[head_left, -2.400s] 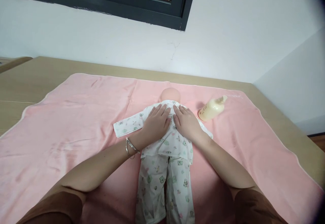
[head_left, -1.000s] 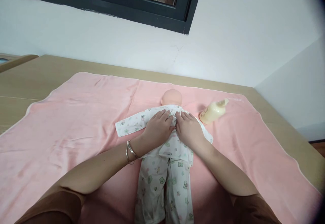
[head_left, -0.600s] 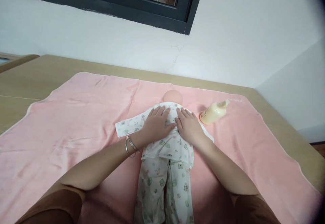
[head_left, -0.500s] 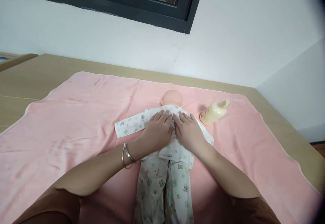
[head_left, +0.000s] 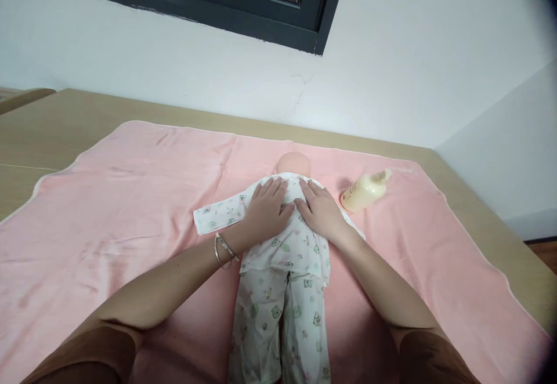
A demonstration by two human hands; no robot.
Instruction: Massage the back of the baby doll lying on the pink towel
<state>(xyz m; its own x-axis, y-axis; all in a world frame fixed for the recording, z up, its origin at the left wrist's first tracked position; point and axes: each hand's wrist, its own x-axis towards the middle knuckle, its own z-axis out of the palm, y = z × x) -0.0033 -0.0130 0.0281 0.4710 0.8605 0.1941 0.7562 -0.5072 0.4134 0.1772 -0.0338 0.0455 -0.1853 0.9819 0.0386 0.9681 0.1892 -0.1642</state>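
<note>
A baby doll lies along the middle of a pink blanket (head_left: 174, 169), its bare round head (head_left: 293, 164) at the far end. It wears a white printed top (head_left: 292, 250) and matching trousers (head_left: 261, 314). My left hand (head_left: 267, 210) rests flat on the left of the doll's upper body, fingers stretched out, a silver bangle (head_left: 223, 250) at the wrist. On the right side, my right hand (head_left: 319, 210) lies flat too, fingers spread. Both palms touch the top, with a gap between the hands. One sleeve (head_left: 220, 214) reaches out to the left; the other is partly hidden by my right hand.
A cream pump bottle (head_left: 363, 191) lies tipped on the blanket to the right of the doll. The blanket covers much of a wooden table (head_left: 87, 111). Behind it rises a white wall (head_left: 369, 82) with a dark window frame (head_left: 304, 24).
My hands have moved apart, the left a little left and the right slightly right, across the doll's chest. More of the top's middle shows, and its lower hem looks smoother.
</note>
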